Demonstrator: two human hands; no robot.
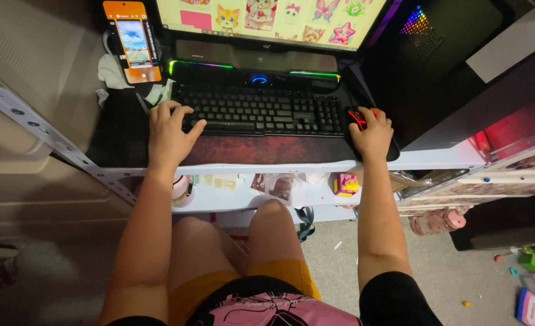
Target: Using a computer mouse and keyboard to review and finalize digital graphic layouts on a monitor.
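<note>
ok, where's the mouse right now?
Head view: the mouse sits under the right hand, just right of the keyboard, on the dark desk mat.

Matt black plastic keyboard (261, 111) on a cloth-like desk mat (267, 148); glossy plastic mouse (357, 118).

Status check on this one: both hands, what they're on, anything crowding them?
Left hand flat on black keyboard, left end. Right hand cupped over red-lit mouse. Phone propped upper left; nothing between the hands.

Left hand (168, 134) flat; right hand (373, 134) cupped.
</note>
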